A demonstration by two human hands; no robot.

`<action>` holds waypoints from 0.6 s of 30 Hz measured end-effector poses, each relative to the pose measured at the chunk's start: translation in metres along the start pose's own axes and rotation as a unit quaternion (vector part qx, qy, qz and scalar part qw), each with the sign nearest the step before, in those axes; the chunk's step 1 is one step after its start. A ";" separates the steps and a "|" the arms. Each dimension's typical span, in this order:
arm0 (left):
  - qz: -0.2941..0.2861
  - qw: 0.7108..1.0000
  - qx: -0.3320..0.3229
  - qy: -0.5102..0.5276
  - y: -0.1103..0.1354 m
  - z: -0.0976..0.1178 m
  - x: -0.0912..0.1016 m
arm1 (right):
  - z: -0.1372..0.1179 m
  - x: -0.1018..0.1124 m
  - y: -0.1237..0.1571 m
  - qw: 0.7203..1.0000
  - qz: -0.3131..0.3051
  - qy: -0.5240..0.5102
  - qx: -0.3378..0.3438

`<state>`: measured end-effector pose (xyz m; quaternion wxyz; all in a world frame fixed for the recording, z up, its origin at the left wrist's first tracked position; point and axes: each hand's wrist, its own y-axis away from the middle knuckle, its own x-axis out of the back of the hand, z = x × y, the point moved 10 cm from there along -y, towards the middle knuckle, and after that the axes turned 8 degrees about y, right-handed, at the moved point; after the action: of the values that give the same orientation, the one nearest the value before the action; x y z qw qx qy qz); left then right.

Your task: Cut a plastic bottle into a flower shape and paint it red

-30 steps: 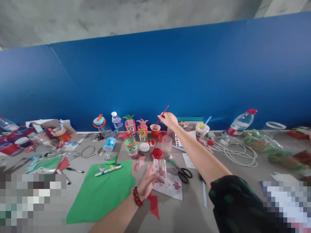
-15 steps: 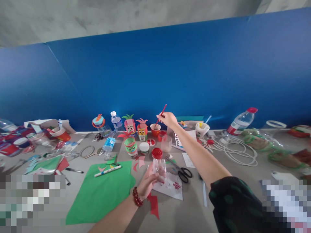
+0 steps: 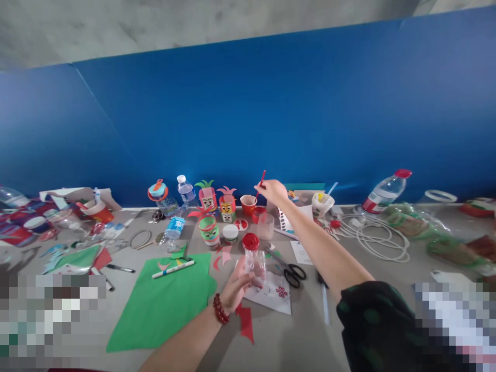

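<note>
My left hand (image 3: 237,290), with a red bead bracelet at the wrist, is closed around a clear plastic bottle piece (image 3: 256,262). The far end of that piece is red. Under it lies a white sheet (image 3: 282,305) with a red flower-like pattern. Farther back, my right hand (image 3: 276,191) pinches a thin red paintbrush (image 3: 263,177). The brush's lower end is at the right rim of a small red paper cup (image 3: 248,205). Just in front of this cup are a smaller red cup (image 3: 258,214) and a translucent cup (image 3: 265,226).
Black-handled scissors (image 3: 295,275) lie right of the white sheet. Green paper (image 3: 163,305) with a marker (image 3: 172,269) covers the left front. Decorated face cups (image 3: 209,232) stand behind. A coiled white cable (image 3: 380,243) and a red-capped bottle (image 3: 387,192) are at right.
The paintbrush has shifted right, from inside the paper cup to its right rim, along with my right hand. My left hand keeps its hold on the bottle piece. The view has shifted slightly.
</note>
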<state>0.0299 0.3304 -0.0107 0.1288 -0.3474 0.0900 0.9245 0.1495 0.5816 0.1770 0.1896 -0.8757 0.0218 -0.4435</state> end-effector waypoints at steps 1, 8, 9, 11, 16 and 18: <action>0.001 1.000 -0.001 -0.001 0.000 0.000 0.000 | 0.003 0.001 0.001 1.000 0.007 -0.014 -0.005; 0.005 1.000 -0.011 -0.005 0.000 -0.001 0.003 | 0.033 0.009 0.015 0.984 0.043 -0.163 -0.051; 0.010 1.000 -0.011 -0.005 0.001 -0.001 0.004 | 0.038 0.010 0.018 0.980 0.047 -0.185 -0.061; 0.012 1.000 -0.007 -0.009 0.001 -0.002 0.004 | 0.047 0.011 0.025 0.969 0.053 -0.227 -0.079; -0.007 1.000 -0.026 -0.005 0.000 0.006 -0.006 | 0.057 0.010 0.045 0.942 0.052 -0.315 -0.105; -0.002 0.999 -0.036 0.006 -0.001 0.011 -0.008 | 0.058 0.011 0.054 0.931 0.054 -0.343 -0.110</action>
<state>0.0294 0.3322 0.0027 0.1172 -0.3580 0.0566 0.9246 0.2086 0.5473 0.1355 0.1121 -0.9873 0.0513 -0.1004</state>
